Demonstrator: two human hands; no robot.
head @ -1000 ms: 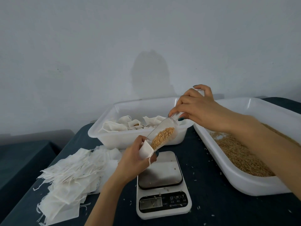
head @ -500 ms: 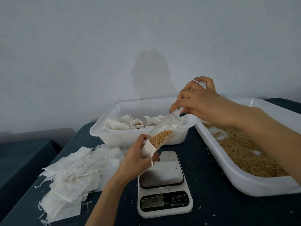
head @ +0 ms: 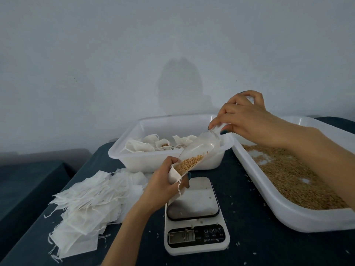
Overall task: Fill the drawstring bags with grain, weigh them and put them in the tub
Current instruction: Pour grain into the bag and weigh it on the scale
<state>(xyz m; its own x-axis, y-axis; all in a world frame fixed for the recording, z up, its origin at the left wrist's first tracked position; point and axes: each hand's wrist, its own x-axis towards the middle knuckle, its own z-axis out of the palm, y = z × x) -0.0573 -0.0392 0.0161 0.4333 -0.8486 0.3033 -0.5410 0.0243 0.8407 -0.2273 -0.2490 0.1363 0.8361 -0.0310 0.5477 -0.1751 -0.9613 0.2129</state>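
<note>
My left hand [head: 163, 184] grips a small white drawstring bag [head: 175, 176] with its mouth held open, just above the scale [head: 194, 215]. My right hand [head: 244, 118] holds the handle of a clear plastic scoop [head: 199, 148], tilted steeply down to the left. Golden grain [head: 189, 163] lies at the scoop's lower lip, right at the bag's mouth. The scale's display shows digits. Behind stands a white tub [head: 134, 158] with several filled bags [head: 146, 144] in it.
A large white tray [head: 299, 217] holding loose grain [head: 295, 173] sits at the right. A pile of empty white drawstring bags [head: 86, 206] lies at the left on the dark cloth. Stray grains dot the cloth round the scale. A grey wall rises behind.
My right hand has risen and tipped the scoop more steeply. The grain has slid down the scoop towards the bag's mouth. My left hand holds the bag in much the same place.
</note>
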